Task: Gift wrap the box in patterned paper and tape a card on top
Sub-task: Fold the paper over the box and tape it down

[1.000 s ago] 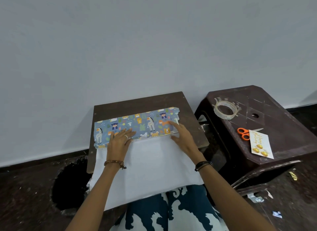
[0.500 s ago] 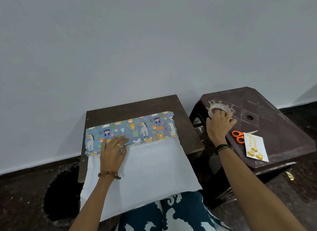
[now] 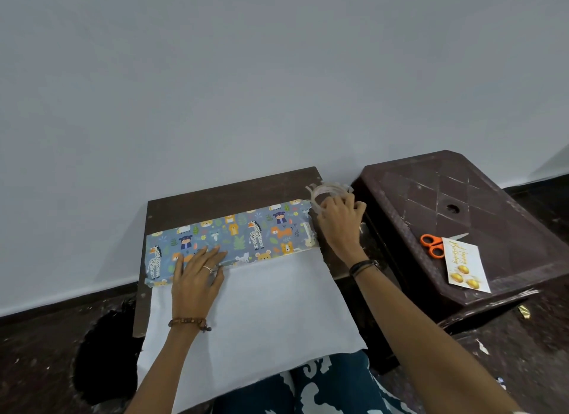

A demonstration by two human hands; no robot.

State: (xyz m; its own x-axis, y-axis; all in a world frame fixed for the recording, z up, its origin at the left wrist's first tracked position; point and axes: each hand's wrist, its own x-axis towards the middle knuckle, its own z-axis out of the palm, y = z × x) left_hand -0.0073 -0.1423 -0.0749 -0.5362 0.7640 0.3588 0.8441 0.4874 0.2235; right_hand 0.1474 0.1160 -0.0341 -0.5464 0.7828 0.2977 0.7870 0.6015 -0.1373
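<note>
Running left to right across the counter (image 3: 215,198), the wrapped box (image 3: 240,235) lies under your flat left hand (image 3: 195,278), fingers straight on the paper's (image 3: 255,315) fold. Your right hand (image 3: 340,225) clutches the tape roll (image 3: 326,192) just past the box's right end.

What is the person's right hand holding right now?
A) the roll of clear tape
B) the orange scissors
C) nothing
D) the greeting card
A: the right hand has its fingers curled round the roll of clear tape at the patterned paper's right end, while the scissors and card lie untouched on the stool.
</note>
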